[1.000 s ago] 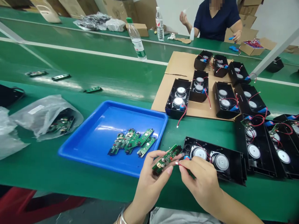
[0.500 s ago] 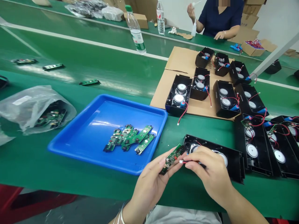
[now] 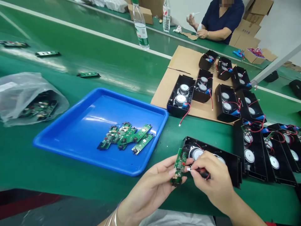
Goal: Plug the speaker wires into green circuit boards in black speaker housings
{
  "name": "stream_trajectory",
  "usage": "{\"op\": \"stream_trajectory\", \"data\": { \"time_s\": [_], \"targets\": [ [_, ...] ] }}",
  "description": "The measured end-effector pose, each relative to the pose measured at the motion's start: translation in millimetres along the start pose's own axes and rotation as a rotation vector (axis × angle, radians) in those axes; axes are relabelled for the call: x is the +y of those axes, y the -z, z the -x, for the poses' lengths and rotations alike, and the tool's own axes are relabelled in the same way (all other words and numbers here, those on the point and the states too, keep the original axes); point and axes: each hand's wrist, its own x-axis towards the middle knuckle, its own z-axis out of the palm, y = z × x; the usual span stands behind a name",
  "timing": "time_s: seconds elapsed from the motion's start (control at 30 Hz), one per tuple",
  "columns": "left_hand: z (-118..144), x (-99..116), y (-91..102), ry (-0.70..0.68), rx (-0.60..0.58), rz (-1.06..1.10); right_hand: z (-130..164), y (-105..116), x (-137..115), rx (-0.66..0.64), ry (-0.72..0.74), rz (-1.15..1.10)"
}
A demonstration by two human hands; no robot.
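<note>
My left hand (image 3: pixel 152 185) holds a small green circuit board (image 3: pixel 179 164) upright between thumb and fingers. My right hand (image 3: pixel 211 179) pinches a white connector on a red wire (image 3: pixel 190 169) right against the board's edge. Just behind my hands lies an open black speaker housing (image 3: pixel 231 161) with two round speakers; my right hand covers part of it. A blue tray (image 3: pixel 82 125) to the left holds several more green boards (image 3: pixel 125 138).
Several open black speaker housings (image 3: pixel 227 100) sit on cardboard (image 3: pixel 183 61) and along the right of the green bench. A plastic bag of boards (image 3: pixel 30 100) lies far left. Two water bottles (image 3: pixel 140 26) stand behind. A person in dark blue (image 3: pixel 221 20) works opposite.
The board in my left hand has turned from slanted to nearly upright. My right hand has brought the white connector up against it. The view has shifted leftward and down.
</note>
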Motion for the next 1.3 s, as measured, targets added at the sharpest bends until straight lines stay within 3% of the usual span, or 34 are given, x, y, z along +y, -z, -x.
{"op": "stream_trajectory", "data": {
  "time_s": [0.13, 0.23, 0.73, 1.03, 1.2, 1.3],
  "targets": [
    [-1, 0, 1.1, 0.02, -0.053, -0.04, 8, -16, 8, 0.056, 0.325, 0.221],
    [0, 1, 2.8, 0.016, -0.04, -0.082, 11, -17, 13, 0.035, 0.415, 0.271],
    [-2, 5, 1.7, 0.079, 0.034, -0.155, 3, -7, 14, 0.001, 0.545, 0.305],
    [-5, -2, 21.2, 0.003, 0.085, -0.399, 5, -12, 19, 0.018, 0.592, 0.331],
    [-12, 6, 16.2, 0.114, -0.044, -0.411, 5, -13, 19, 0.032, 0.618, 0.317],
    [-13, 8, 12.7, 0.093, -0.023, -0.45, 5, -12, 22, 0.023, 0.586, 0.292]
  ]
}}
